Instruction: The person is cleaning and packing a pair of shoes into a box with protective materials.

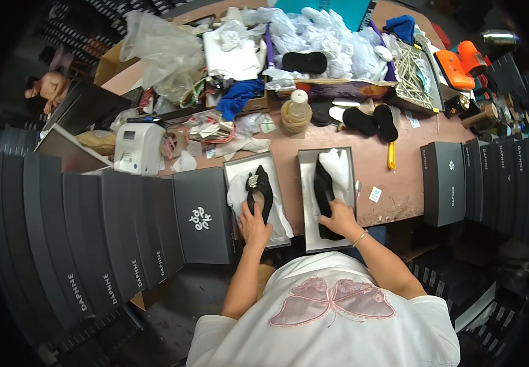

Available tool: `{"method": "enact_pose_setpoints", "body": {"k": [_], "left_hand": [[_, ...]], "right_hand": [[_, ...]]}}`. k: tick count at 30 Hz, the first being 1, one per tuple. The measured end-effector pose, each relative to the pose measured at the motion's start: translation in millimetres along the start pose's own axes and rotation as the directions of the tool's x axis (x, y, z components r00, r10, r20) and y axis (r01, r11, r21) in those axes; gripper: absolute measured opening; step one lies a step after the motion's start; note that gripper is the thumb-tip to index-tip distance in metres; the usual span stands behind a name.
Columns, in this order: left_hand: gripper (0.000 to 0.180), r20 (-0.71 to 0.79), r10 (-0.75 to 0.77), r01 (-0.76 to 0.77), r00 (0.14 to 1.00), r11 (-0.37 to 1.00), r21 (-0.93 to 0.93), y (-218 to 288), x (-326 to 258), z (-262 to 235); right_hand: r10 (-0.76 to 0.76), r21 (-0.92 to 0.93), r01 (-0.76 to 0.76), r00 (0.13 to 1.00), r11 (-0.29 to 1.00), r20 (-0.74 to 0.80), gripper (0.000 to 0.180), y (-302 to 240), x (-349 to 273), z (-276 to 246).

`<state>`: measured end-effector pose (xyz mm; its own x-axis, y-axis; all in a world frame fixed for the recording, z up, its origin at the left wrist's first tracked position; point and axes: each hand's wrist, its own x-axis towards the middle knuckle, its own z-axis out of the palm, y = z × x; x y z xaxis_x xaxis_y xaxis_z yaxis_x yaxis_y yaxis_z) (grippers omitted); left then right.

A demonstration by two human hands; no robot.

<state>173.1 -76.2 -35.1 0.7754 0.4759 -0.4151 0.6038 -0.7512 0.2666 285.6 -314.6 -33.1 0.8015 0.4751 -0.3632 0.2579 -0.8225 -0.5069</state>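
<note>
Two open shoe boxes lie side by side in front of me, a left box [287, 237] and a right box [352, 164]. In the left one rests a black shoe [264, 188] with a sparkling ornament near its pointed toe, on white tissue paper [237, 189]. My left hand [254, 229] is closed on the near part of that shoe. Another black shoe [323, 189] lies lengthwise in the right box, with white paper [336, 168] beside its far end. My right hand [340, 219] grips its near half, hiding part of it.
Dark grey shoe boxes stand in a row on the left [117, 232] and another on the right [445, 183]. Beyond are a white label printer [140, 148], a bottle [298, 110], black insoles [362, 121], a yellow-handled tool [391, 156], an orange tape dispenser [457, 68] and heaped plastic bags [362, 55].
</note>
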Motion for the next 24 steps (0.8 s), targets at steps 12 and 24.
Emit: {"method": "enact_pose_setpoints", "body": {"k": [12, 24], "left_hand": [[0.079, 0.188, 0.683, 0.354, 0.706, -0.111, -0.929, 29.6, -49.0, -116.0], [0.090, 0.283, 0.702, 0.485, 0.653, -0.101, -0.869, 74.8, -57.1, -79.9]], "right_hand": [[-0.129, 0.992, -0.098, 0.988, -0.074, 0.088, 0.069, -43.2, -80.2, -108.7], [-0.274, 0.929, -0.191, 0.956, -0.316, 0.104, 0.073, -46.1, -83.2, -84.7]]}}
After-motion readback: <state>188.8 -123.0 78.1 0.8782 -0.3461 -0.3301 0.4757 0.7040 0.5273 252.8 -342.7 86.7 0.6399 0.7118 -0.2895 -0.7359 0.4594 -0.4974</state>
